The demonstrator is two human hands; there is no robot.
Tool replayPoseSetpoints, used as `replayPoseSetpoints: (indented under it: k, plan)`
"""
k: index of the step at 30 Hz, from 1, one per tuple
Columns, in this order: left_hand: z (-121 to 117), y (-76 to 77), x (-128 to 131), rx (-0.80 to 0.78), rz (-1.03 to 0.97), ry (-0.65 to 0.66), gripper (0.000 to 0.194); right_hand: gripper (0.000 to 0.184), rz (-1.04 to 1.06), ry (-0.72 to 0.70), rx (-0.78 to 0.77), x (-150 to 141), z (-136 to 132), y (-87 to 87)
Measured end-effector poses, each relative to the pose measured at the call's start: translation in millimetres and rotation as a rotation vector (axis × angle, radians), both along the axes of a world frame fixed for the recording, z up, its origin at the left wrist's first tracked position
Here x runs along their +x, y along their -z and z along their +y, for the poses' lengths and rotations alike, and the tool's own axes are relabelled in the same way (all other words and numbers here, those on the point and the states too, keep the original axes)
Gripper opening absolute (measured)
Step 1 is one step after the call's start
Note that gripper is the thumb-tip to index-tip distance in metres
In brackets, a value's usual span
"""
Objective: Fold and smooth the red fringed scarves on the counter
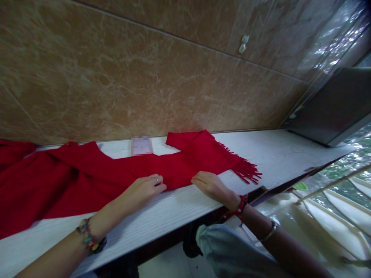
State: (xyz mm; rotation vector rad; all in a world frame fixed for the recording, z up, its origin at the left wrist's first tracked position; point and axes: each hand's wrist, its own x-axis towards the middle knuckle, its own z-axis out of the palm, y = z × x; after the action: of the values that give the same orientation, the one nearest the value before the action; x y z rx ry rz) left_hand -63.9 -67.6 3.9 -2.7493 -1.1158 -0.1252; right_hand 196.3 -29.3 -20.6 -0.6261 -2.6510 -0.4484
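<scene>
A red scarf (162, 170) with a fringed end lies stretched along the white tabletop, its fringe toward the right and its left part bunched in loose folds. My left hand (149, 184), with a ring on one finger, is closed at the scarf's near edge, left of its middle. Fingers pressed together, my right hand (208, 185) pinches the same near edge farther right. Between the two hands the cloth lies fairly flat. One corner of the scarf folds back toward the wall; the exact grip of the fingertips is partly hidden.
Behind the scarf, a small pale card with blurred print (141, 146) lies against the brown marbled wall (130, 85). A dark grey box-like object (333, 104) stands at the table's right end. The white table's (261, 146) front edge runs just above my knees.
</scene>
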Motion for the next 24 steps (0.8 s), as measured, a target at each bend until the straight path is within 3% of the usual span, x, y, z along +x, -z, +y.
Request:
replayPoseSetpoints:
  k: [5,10,17,24]
  plan:
    - [2,2.7,-1,-0.127,-0.072,0.014,0.025,0.015,-0.073,0.026,-0.113,1,-2,-6.5]
    - [1,6.3,-2,-0.167,-0.110,0.007,0.023,0.015,-0.014,0.007,-0.172,-3,-4,-8.2]
    - [1,9.5,4,-0.028,-0.079,-0.043,0.024,0.011,-0.111,0.015,-0.043,-22,-7,-3.7]
    - [-1,6.0,6,0.023,-0.109,-0.021,0.021,0.015,-0.061,0.015,0.048,-20,-7,-1.3]
